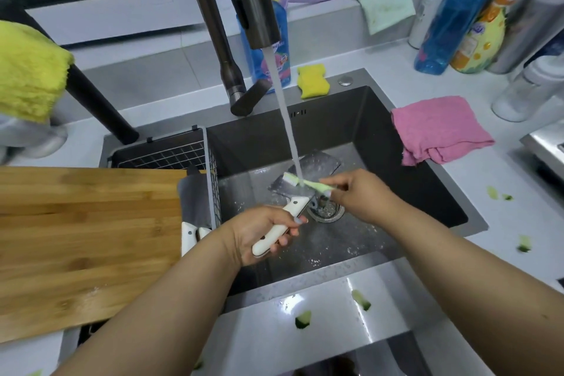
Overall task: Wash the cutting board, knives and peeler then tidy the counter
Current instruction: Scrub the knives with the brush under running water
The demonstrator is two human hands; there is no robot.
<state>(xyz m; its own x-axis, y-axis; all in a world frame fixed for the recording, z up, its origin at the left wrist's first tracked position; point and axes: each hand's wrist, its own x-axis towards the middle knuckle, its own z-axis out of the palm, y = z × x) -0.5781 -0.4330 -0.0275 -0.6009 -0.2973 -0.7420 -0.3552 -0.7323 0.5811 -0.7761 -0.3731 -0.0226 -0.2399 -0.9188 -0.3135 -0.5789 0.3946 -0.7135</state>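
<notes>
Two hands work over a dark steel sink (396,143) set in a white counter (503,207) below a window. Green peel scraps (303,319) lie on the wet front rim and right counter; a pink cloth (439,128) drapes the sink's right edge. Left, the board (85,241) lies across a wire basket (183,156). The left hand (262,235) curls around the knife (293,207), white handle, broad blade under the running stream (287,113). The right hand (360,192) pinches a pale green peeler (305,181) above the blade.
</notes>
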